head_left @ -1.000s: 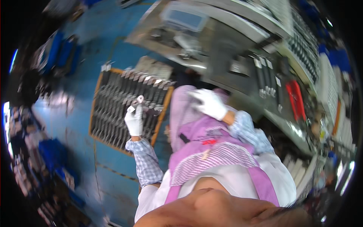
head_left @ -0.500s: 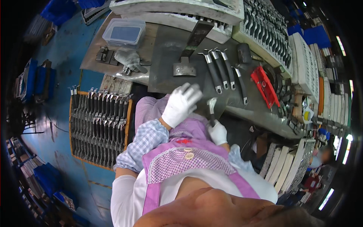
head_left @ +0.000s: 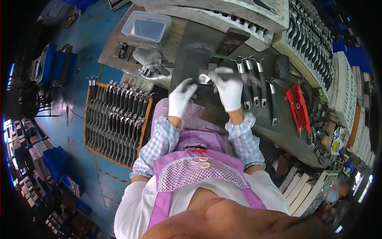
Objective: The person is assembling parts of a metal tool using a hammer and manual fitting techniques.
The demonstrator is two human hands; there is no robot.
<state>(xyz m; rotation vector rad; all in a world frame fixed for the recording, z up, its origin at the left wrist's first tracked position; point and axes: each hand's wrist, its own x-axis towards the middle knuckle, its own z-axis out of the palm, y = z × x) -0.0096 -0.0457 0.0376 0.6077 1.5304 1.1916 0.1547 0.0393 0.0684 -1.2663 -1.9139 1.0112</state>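
Gloved hands at the dark metal surface point(head_left: 191, 51)

Our white-cotton right hand point(head_left: 230, 91) fingers pinch a small shiny metal piece point(head_left: 204, 77) beside black-handled pliers point(head_left: 251, 85); our left hand point(head_left: 180, 99) hovers released, fingers spread.

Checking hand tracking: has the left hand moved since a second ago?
Yes. The left hand was over the tray of tools on the floor; now it is right of it, at the workbench edge beside the right hand.

Crate point(head_left: 115, 119) left of bench point(head_left: 191, 51) (tools point(head_left: 254, 83) on top).
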